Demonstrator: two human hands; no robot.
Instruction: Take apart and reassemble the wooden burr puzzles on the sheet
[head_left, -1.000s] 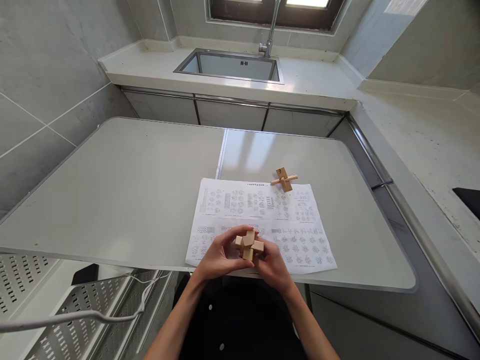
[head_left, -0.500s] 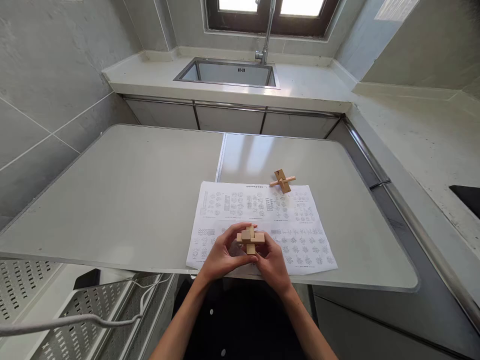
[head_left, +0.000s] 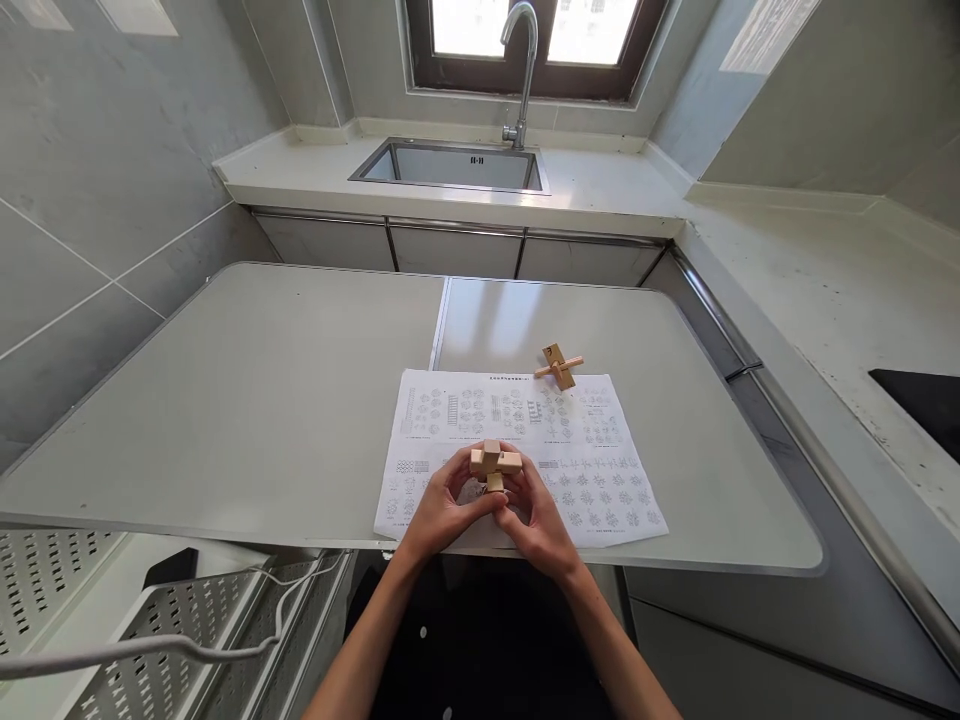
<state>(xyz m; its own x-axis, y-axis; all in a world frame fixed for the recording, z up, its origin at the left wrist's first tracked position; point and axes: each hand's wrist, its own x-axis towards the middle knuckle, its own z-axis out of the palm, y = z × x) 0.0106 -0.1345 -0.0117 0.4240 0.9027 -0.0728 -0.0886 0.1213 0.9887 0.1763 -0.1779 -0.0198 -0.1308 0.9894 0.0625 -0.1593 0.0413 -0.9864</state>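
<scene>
Both hands hold a pale wooden cross-shaped puzzle (head_left: 495,464) just above the near edge of the table. My left hand (head_left: 442,515) pinches it from the left and below. My right hand (head_left: 540,520) grips it from the right, fingers curled round its lower part. Under the hands lies a printed instruction sheet (head_left: 592,470) covered with small diagrams. A second, darker wooden puzzle (head_left: 558,366) with a thin stick through it rests on the table at the sheet's far right corner, apart from both hands.
The grey table (head_left: 262,400) has a seam down its middle. Behind it stand a counter with a steel sink (head_left: 454,165) and a tap (head_left: 521,70) under a window. A perforated metal rack (head_left: 150,640) and a white cable sit at lower left.
The hands have turned the pale puzzle slightly and lifted it a little further from me. The camera has tilted up, showing more of the tap and window.
</scene>
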